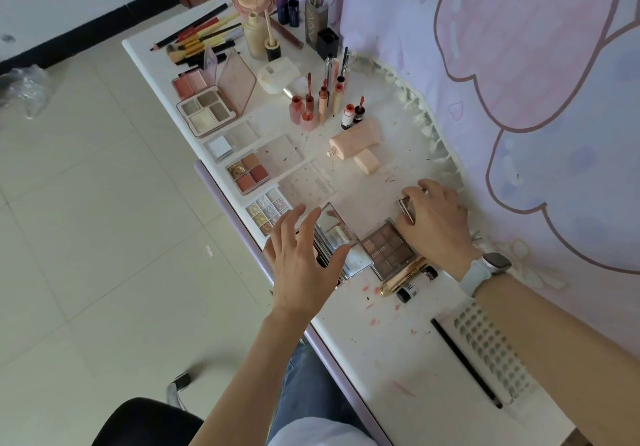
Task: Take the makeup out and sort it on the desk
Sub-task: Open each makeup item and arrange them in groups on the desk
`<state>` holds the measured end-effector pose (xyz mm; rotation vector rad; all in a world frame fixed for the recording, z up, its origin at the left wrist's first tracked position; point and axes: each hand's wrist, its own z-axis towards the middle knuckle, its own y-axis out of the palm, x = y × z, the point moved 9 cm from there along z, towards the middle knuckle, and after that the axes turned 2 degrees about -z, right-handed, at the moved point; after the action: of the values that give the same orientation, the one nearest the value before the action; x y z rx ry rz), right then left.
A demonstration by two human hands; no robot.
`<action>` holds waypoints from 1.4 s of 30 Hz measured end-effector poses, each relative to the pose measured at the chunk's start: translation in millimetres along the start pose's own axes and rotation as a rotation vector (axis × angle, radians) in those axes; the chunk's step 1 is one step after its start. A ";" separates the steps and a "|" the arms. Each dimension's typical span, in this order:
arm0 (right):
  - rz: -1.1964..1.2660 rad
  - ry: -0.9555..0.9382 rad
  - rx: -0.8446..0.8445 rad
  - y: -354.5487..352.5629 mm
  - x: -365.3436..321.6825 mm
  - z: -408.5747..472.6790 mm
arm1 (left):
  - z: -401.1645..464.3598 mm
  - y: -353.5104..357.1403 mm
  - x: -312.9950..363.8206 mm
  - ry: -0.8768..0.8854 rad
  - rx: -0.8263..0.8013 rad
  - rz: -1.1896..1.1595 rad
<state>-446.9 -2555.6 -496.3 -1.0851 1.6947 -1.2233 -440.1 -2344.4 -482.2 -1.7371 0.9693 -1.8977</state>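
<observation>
My right hand [434, 222] grips a small clear-edged compact [406, 209] at the back edge of a brown eyeshadow palette [389, 250] lying on the white desk [381, 341]. My left hand [304, 262] hovers with spread straight fingers over a mirrored open palette [337, 234], holding nothing. A gold tube [403, 277] and two small black-capped tubes [408, 293] lie just in front of the brown palette. Several open palettes [247, 172] run in a row along the desk's left edge.
Lip glosses [311, 102] stand mid-desk, a peach tube [356, 140] lies beside them, and brushes and pencils [201, 37] and bottles [315, 19] sit at the far end. A black pencil [464, 362] and a lash tray [491, 352] lie near me. A patterned wall runs along the right.
</observation>
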 end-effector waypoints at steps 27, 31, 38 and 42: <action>1.094 0.189 -0.006 -23.1 -13.5 -52.7 | -4.4 38.9 10.8 -0.690 -0.389 -1.070; 0.835 0.034 -0.136 -23.6 -35.4 -51.5 | -4.9 43.1 17.0 -0.819 -0.421 -1.246; 0.705 -0.236 -0.180 -45.2 -59.1 -57.7 | -6.7 44.0 31.2 -0.839 -0.470 -1.481; 0.677 -0.346 -0.148 -56.8 -68.5 -65.0 | -12.7 40.3 36.8 -0.756 -0.486 -1.470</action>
<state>-471.7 -2481.4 -418.6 -0.6585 1.6869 -0.4604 -464.9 -2394.5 -484.8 -3.6115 -0.3871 -1.1568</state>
